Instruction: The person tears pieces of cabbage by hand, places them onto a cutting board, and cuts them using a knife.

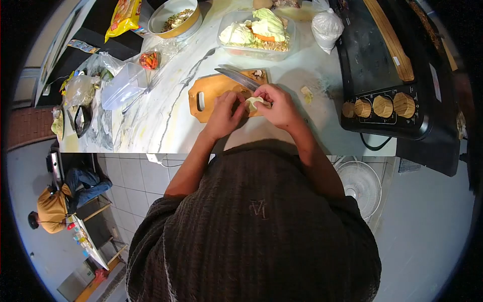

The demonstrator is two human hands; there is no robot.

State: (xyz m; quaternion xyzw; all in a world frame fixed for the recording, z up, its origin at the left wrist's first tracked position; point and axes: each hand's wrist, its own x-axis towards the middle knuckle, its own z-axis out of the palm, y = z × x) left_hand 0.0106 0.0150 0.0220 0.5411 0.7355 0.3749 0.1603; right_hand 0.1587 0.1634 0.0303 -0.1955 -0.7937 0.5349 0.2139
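Over the wooden cutting board (214, 85), my right hand (278, 106) pinches a pale, rounded vegetable piece (254, 103), whose exact kind I cannot make out. My left hand (225, 115) is closed at the piece's left side, thumb and fingers bent against it. A knife (236, 77) lies across the board just beyond my fingers, its handle end hidden by my right hand. At the board's far right corner sits a small brownish-white scrap (258, 74). Right of the board, a pale peel-like scrap (306, 94) lies on the marble-patterned counter (171, 108).
A clear tub (256, 52) of cabbage leaves and a bowl (174, 22) stand at the back. Left are chillies (149, 60) and a plastic container (123, 86). A black cooker with wooden knobs (383, 106) borders the right. Below are a fan (358, 189) and a seated person (58, 206).
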